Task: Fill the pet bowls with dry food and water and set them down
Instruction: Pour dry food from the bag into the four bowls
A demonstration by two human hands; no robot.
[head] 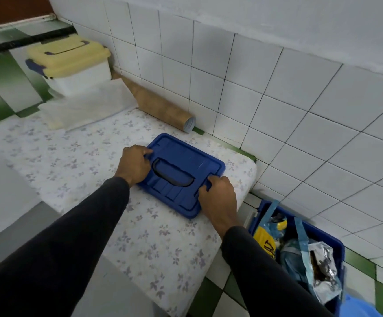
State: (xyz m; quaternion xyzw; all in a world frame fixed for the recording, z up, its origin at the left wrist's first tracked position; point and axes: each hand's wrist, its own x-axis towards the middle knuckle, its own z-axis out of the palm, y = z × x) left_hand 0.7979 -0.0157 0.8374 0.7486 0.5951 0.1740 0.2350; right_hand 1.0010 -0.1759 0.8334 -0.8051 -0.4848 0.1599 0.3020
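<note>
So both hands were on the blue lid point(181, 170), which lay flat on the flower-patterned surface point(76, 156): left hand point(133, 164) had its grip closed on the far-left edge, right hand point(218, 195) closed on the near-right edge. The open blue bin point(323, 236) sat on the floor to the right, stuffed with food bags point(305, 257) (no pet bowls visible anywhere, so filling hadn't started, I'd guess). Risk-wise, the lid was close to the surface's right edge, so a careless nudge could've tipped it into the bin. Writing: only black letters on a yellow bag point(265, 241), too cut off to read.
</note>
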